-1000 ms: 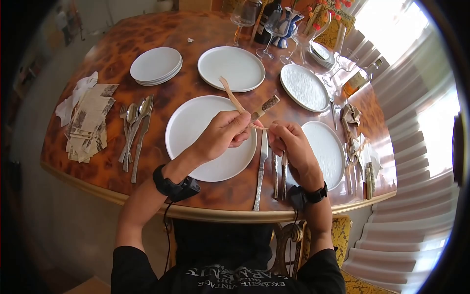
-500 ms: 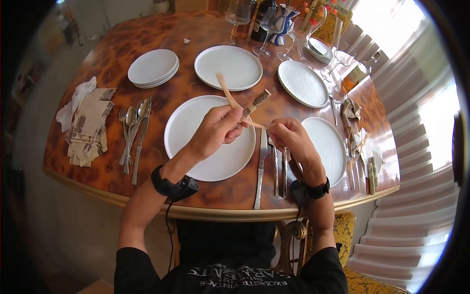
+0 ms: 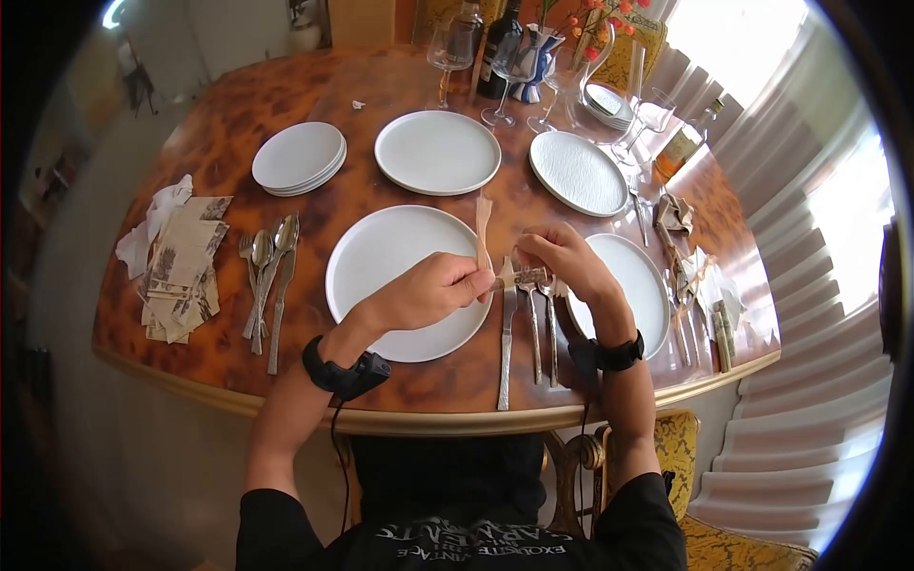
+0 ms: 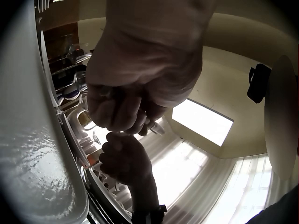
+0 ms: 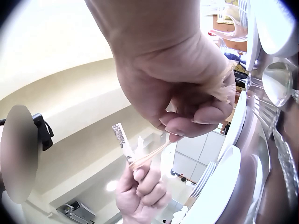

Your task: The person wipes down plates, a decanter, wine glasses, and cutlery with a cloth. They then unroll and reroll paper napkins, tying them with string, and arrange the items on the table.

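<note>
My left hand [image 3: 438, 287] grips a small rolled paper napkin [image 5: 122, 140] with a dark printed pattern, above the edge of the large white plate [image 3: 395, 228]. A pale tan ribbon [image 3: 484, 228] crosses the roll, one loose end standing up past the left thumb. Close by on the right, my right hand [image 3: 569, 259] pinches the ribbon's other end between thumb and curled fingers. In the right wrist view the ribbon [image 5: 156, 153] runs taut between both hands, and a frayed tail [image 5: 222, 87] shows beside the right hand's fingers. The left palm hides part of the roll.
Below the hands lie a knife [image 3: 506, 352] and two forks [image 3: 535, 333]. Patterned napkins [image 3: 183, 266] and spoons [image 3: 262, 276] lie left. Stacked plates [image 3: 300, 154], wine glasses [image 3: 447, 52] and bottles stand farther back. More rolls [image 3: 724, 333] lie at the right edge.
The left hand has turned, so the roll points right toward the right hand instead of up. The ribbon's loose end swung from leaning left to upright. The right hand rose slightly against the plates.
</note>
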Tool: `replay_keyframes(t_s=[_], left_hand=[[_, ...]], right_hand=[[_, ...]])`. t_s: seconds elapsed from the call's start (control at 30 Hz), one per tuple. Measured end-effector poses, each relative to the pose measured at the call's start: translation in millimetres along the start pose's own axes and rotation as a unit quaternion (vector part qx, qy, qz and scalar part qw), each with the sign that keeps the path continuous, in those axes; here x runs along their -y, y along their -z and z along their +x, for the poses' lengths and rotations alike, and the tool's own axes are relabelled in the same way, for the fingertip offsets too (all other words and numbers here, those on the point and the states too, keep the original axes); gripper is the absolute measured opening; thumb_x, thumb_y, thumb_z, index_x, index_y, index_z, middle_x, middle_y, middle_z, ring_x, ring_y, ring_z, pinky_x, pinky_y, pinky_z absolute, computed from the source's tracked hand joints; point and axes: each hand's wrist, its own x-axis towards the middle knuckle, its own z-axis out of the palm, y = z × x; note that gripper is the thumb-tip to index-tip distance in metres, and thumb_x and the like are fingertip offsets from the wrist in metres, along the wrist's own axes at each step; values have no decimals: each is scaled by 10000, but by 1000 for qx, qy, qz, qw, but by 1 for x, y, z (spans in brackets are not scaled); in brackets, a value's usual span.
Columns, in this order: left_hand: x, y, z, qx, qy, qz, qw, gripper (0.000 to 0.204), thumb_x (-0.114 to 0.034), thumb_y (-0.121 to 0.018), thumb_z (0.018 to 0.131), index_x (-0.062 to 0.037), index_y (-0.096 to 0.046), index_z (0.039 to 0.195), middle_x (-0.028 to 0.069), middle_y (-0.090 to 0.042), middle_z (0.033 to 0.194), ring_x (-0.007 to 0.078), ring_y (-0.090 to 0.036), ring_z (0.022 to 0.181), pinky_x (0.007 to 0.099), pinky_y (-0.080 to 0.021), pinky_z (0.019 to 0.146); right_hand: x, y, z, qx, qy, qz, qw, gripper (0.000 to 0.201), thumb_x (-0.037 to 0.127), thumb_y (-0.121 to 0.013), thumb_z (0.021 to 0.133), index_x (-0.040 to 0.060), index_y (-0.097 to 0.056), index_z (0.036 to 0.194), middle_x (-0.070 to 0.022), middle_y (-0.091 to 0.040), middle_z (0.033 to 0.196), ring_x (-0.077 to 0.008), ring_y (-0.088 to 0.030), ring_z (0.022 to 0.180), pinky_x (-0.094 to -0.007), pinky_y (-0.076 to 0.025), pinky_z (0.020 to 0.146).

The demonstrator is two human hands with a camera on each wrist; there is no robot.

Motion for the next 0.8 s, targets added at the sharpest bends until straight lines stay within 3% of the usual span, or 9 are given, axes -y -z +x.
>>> replay_keyframes(t_s=[0.1,0.17,0.23,0.3,0.37,0.43,0.63,0.73,0.8], left_hand=[[-5,-8,1,-20,1,113,993,332,-217,-476,1021,17,-645,859,25,-471,647,138,-466,617,335,-406,613],[-2,-10,2,-68,3,129,989,349,-234,-458,1034,21,-641,880,10,-450,632,119,-451,612,319,-397,597],[7,-7,4,-93,7,113,989,384,-267,-446,1040,26,-645,891,30,-464,622,133,-469,589,319,-416,587],[13,-3,7,-119,9,96,988,421,-300,-433,1046,31,-650,902,50,-478,612,146,-487,565,320,-436,577],[14,2,8,-103,70,-105,987,442,-329,-397,1061,29,-635,960,-26,-394,616,72,-404,544,251,-383,504],[6,6,5,-96,69,-156,981,433,-320,-387,1064,32,-630,993,-38,-385,632,62,-368,544,237,-347,496],[1,3,2,-46,54,-274,959,443,-311,-364,1070,45,-626,1034,-62,-369,654,43,-297,548,208,-275,488],[-7,1,-2,11,14,-162,987,454,-320,-382,1064,30,-653,965,-47,-381,632,53,-330,557,220,-304,516],[-14,-4,-5,75,16,9,997,461,-321,-408,1055,28,-665,899,-18,-438,626,70,-390,585,249,-369,572]], right_hand=[[39,-3,-4,-15,-8,-72,997,316,207,-533,926,-14,-610,712,0,-485,544,-83,-436,499,-264,-351,476],[55,-8,-6,-20,198,-286,937,304,198,-531,913,-32,-618,734,-105,-544,567,-179,-482,479,-339,-393,495],[78,-32,-22,-56,187,-361,912,262,194,-576,888,-23,-621,749,-219,-573,660,-399,-560,590,-454,-442,568],[73,-52,-30,-36,263,-396,879,224,182,-598,885,-8,-631,770,-213,-577,659,-405,-581,616,-467,-443,561],[49,-62,-33,-37,304,-393,867,199,169,-605,886,3,-635,781,-209,-573,650,-401,-585,610,-469,-446,550],[35,-62,-40,-11,288,-349,892,176,136,-610,887,-10,-631,792,-215,-568,637,-405,-566,598,-454,-444,540],[26,-36,-49,49,81,-226,969,252,192,-567,970,0,-645,827,-37,-461,547,-130,-436,481,-310,-336,485],[19,-8,-35,146,-6,-88,985,266,252,-537,1007,71,-662,858,117,-396,611,-12,-318,518,-219,-247,474],[10,9,-18,168,-40,-63,983,277,266,-548,992,80,-672,830,112,-402,610,-6,-317,526,-216,-237,464]])
